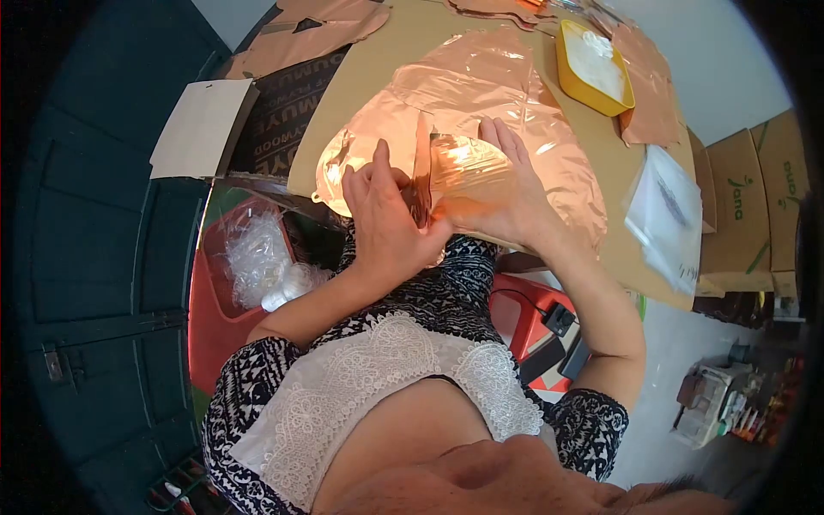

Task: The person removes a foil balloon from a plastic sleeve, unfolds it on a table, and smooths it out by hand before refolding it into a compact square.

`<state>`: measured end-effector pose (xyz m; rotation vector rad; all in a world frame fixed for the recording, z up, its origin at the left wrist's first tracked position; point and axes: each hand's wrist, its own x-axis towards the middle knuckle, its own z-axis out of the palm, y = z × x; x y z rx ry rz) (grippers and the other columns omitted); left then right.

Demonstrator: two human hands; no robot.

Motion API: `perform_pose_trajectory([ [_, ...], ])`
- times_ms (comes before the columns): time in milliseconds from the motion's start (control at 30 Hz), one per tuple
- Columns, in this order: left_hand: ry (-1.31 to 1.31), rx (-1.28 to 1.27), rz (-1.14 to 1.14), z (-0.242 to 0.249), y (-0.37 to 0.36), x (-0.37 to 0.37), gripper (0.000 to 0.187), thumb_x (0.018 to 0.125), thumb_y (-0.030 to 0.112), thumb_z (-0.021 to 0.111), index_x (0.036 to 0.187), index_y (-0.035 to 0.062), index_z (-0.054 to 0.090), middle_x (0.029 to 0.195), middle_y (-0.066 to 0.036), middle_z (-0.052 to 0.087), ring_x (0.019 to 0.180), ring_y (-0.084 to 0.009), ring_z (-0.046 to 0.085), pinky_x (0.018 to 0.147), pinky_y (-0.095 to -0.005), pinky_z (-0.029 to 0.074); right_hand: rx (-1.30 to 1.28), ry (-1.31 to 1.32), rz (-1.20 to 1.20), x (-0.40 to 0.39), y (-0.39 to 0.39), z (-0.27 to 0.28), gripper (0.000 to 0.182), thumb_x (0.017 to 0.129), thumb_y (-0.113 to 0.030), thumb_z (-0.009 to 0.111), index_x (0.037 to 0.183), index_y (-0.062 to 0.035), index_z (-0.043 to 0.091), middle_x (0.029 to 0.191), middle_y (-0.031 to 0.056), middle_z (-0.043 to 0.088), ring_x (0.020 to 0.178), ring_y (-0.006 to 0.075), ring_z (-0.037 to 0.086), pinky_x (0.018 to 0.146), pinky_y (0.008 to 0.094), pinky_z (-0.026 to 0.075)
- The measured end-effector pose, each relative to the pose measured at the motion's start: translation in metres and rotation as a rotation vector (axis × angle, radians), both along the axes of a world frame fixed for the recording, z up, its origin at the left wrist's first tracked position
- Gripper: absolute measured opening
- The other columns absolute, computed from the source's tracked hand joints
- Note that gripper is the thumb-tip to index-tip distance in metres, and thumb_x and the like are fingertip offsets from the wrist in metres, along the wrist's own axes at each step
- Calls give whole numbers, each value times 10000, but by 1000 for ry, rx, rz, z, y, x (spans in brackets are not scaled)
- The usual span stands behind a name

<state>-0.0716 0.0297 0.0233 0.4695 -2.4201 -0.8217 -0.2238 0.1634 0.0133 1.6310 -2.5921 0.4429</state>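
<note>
2 hands (390, 219) (502, 184) press foil balloon (481, 94) near table edge (296, 176).

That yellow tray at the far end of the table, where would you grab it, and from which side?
Take the yellow tray by its near long rim, reaching from the table's right edge. Its raised rim gives fingers a lip, and white stuff fills the middle.

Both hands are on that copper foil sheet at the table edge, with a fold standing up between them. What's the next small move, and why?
Probably press the raised fold flat. The left hand pinches it upright, the right hand lies flat on the foil sheet beside it, and the crease is not yet laid down.
</note>
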Motion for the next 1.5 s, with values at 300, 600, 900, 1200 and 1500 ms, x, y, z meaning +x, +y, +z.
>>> perform_pose_trajectory([
  [300,289,-34,-36,-41,-12,13,648,702,164,716,1275,-43,495,1246,-225,534,1180,-439,443,1046,-539,275,-13,149,98,3,-2,6,856,788,-722,534,1440,-174,449,1429,397,308,1367,523,257,1142,538,203],
  [600,199,41,-36,-41,-4,12,547,716,178,716,1186,-62,574,1223,-229,549,1181,-440,458,1072,-562,254,-33,152,100,3,-2,5,866,781,-726,541,1437,-168,452,1418,395,323,1359,527,266,1139,543,205],
  [900,139,-178,-231,-19,1,12,638,794,-5,599,1372,-119,354,1318,-280,494,1209,-436,494,1125,-568,221,-55,137,98,5,-1,7,844,778,-693,569,1410,-141,479,1414,394,327,1355,530,271,1138,546,206],
  [1200,126,-265,-489,-20,-4,6,843,689,-97,601,1449,-89,239,1418,-306,403,1301,-457,428,1114,-512,323,-133,96,144,-13,8,-21,721,770,-481,643,1358,-81,520,1518,300,229,1415,467,190,1173,502,168],
  [1500,62,-117,-692,12,-40,9,727,828,96,601,1429,-113,250,1451,-348,297,1388,-495,246,1159,-550,158,25,112,108,-8,4,-7,757,836,-552,547,1417,-76,449,1535,325,160,1429,483,136,1179,511,136],
])
